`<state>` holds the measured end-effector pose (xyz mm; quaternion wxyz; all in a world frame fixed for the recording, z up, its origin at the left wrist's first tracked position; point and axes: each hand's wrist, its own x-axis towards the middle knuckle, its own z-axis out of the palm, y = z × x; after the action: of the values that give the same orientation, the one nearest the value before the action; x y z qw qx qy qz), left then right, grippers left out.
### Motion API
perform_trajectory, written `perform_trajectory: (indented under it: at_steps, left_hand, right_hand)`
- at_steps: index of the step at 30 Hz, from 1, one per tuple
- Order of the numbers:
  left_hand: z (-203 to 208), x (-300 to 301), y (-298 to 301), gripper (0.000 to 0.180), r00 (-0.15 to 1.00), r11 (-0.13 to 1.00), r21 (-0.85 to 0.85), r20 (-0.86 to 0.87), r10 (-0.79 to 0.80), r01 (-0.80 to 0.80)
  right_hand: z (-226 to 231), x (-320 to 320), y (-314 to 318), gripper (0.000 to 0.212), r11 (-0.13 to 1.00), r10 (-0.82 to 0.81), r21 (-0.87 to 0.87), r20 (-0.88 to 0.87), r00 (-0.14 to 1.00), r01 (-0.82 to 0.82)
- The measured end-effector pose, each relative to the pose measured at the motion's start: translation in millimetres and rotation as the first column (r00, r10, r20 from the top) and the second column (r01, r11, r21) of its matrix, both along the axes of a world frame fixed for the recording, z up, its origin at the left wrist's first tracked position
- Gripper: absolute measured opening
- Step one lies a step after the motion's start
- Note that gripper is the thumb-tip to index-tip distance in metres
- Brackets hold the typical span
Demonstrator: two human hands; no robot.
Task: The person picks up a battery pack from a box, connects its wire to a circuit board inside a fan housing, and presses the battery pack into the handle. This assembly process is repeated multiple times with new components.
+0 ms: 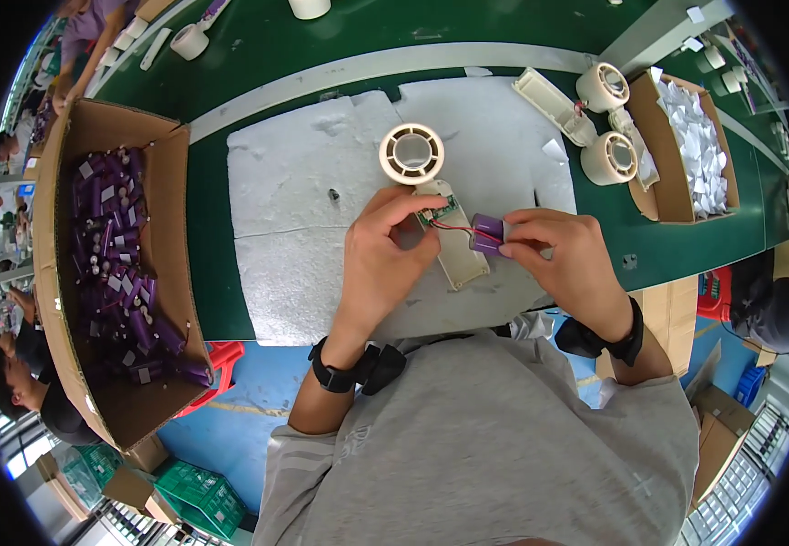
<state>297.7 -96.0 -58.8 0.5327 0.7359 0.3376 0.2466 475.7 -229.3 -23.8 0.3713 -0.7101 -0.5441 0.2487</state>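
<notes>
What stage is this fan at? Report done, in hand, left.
Done: red wires already join the purple battery to the circuit board. In hand: right hand holds the battery; left hand steadies the open fan handle. Left: battery unseated, handle uncovered.

Factory assembly line: green bench [258, 45], battery carton [85, 264].

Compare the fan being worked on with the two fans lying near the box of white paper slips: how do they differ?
The fan in hand lies on the white foam sheet; the two spare fans lie on the green table. Its handle is open, showing a small circuit board with red wires to a purple battery in the right hand; theirs show no wires. All are cream with round heads.
</notes>
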Motion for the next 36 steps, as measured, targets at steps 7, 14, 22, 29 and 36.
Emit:
perform_trajectory:
  at_steps: [7,14,22,29,36]
  left_hand:
    - [-3.0,2.8,-11.9,0.032,0.997,0.997,0.03,-0.002,0.073,-0.073]
    - [-4.8,-1.7,-10.2,0.03,0.994,0.994,0.025,0.002,0.107,-0.107]
    - [-8.1,0.2,-5.4,0.033,0.994,0.993,0.045,0.005,0.107,-0.107]
    - [-12.3,-10.8,2.5,0.034,0.999,0.996,0.083,-0.017,0.042,-0.04]
    - [-6.3,-13.9,12.1,0.035,0.999,0.978,0.204,-0.03,-0.043,0.049]
  right_hand:
    - [-6.3,-0.8,-6.5,0.012,0.996,0.069,-0.057,0.031,0.997,-0.067]
    - [0.0,85.6,-11.3,0.023,0.871,-0.485,0.312,0.416,0.769,0.38]
    - [-12.0,13.1,22.2,0.046,0.945,0.311,0.011,0.287,0.906,-0.328]
    - [3.1,19.3,31.1,0.063,0.82,0.232,-0.298,-0.606,0.761,-0.488]
    - [-20.5,9.7,15.7,0.084,0.843,0.25,-0.011,-0.877,0.41,-0.538]
